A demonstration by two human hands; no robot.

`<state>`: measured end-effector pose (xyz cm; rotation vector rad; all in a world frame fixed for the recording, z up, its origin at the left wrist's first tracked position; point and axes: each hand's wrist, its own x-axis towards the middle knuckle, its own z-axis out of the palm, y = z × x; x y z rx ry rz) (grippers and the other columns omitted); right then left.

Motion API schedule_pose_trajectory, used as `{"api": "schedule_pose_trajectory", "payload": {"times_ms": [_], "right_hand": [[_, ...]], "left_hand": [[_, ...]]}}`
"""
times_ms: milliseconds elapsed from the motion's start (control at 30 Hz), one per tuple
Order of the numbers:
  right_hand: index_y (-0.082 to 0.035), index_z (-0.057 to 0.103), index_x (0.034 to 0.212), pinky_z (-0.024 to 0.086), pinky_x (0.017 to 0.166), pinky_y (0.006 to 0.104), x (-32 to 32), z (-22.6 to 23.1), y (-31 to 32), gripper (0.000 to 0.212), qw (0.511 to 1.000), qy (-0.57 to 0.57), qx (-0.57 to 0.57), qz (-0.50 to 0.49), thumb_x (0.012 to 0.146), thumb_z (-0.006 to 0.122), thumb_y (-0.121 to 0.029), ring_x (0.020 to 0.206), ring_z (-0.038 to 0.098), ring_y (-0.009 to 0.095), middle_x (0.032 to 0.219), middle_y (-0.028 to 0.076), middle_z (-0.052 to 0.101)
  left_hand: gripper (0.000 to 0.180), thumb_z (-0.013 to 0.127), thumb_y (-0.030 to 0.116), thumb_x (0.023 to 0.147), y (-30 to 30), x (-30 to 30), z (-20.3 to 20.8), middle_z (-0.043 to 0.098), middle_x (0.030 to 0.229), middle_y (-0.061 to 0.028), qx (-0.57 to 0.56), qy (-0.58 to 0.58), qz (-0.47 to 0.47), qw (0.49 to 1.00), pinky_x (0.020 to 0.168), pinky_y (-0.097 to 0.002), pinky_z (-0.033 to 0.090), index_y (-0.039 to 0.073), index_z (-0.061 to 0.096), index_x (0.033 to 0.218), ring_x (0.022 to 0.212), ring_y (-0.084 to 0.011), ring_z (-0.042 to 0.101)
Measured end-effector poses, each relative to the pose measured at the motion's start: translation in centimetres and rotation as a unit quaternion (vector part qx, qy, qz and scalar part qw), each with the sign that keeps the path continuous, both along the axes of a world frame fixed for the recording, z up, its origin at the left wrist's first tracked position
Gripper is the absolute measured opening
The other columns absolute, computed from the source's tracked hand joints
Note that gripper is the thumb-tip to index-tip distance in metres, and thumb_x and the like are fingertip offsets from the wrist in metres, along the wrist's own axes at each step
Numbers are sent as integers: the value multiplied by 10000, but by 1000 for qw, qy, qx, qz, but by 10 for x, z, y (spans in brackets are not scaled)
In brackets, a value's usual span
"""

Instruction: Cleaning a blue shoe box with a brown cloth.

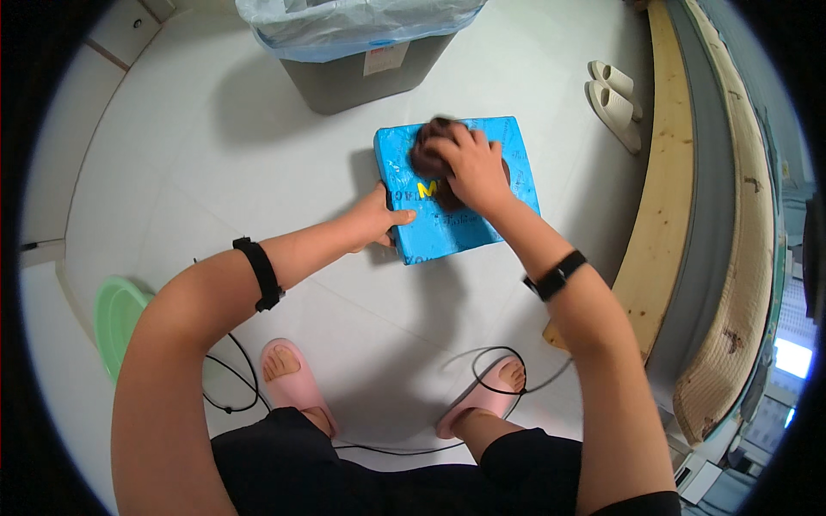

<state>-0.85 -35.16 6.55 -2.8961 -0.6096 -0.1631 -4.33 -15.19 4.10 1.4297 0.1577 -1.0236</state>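
Note:
A blue box [456,234], flat and wrapped in shiny printed film with yellow lettering, is held up in front of me over the floor. My left hand [379,217] grips its left edge, thumb on the top face and the other fingers round the side and beneath. On the top face, my right hand [478,168] has its fingers closed over a bunched dark brown cloth [429,153]. The hand and cloth are slightly blurred, and part of the cloth shows below the palm. They cover much of the print.
Beyond the box stands a grey bin [344,82] lined with a pale plastic bag. A wooden bed frame [658,189] runs along the right, with beige slippers [615,112] beside it. A green basin [116,318] sits at the left. Black cable [232,408] trails near my pink slippers [297,391].

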Motion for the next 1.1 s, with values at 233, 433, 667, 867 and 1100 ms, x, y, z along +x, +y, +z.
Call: {"api": "schedule_pose_trajectory", "payload": {"times_ms": [233, 433, 667, 867, 1100], "right_hand": [[-214, 620, 1116, 416, 813, 493, -21, 1, 25, 430, 994, -12, -25, 109, 722, 626, -43, 1070, 495, 304, 1156, 54, 521], [-228, 632, 1115, 408, 815, 482, -8, -3, 27, 411, 998, -33, -6, 56, 729, 646, -88, 1047, 494, 320, 1147, 55, 525], [-234, 613, 1161, 419, 855, 485, -21, 2, 27, 551, 999, -10, -18, 29, 659, 708, -27, 1082, 480, 337, 1203, 74, 497], [-240, 625, 1129, 430, 839, 491, -20, 0, 9, 500, 999, -3, -21, 37, 685, 685, -16, 1057, 493, 327, 1214, 55, 505], [-227, 636, 1119, 418, 820, 471, -19, -3, 31, 429, 998, -32, -36, 47, 729, 632, -50, 1038, 499, 341, 1180, 82, 519]], "left_hand": [[699, 642, 168, 882, 7, -2, -1, 457, 1318, -164, 0, -6, 2, 1000, 881, -557, 509, 67, 219, 1429, 1194, -301, 508], [673, 639, 157, 882, 3, 0, 2, 465, 1313, -163, 23, -4, 5, 1000, 883, -558, 506, 63, 240, 1417, 1201, -299, 500], [708, 645, 123, 871, 10, 5, -7, 434, 1331, -169, -2, -10, 1, 1000, 851, -562, 534, 44, 192, 1409, 1189, -326, 505], [652, 639, 145, 880, -2, 2, 8, 478, 1298, -163, 10, -25, 4, 1000, 855, -555, 524, 50, 255, 1399, 1166, -310, 529], [681, 640, 114, 879, 9, 7, 6, 451, 1332, -152, 17, 1, 0, 1000, 873, -580, 519, 91, 221, 1415, 1183, -323, 518]]}}
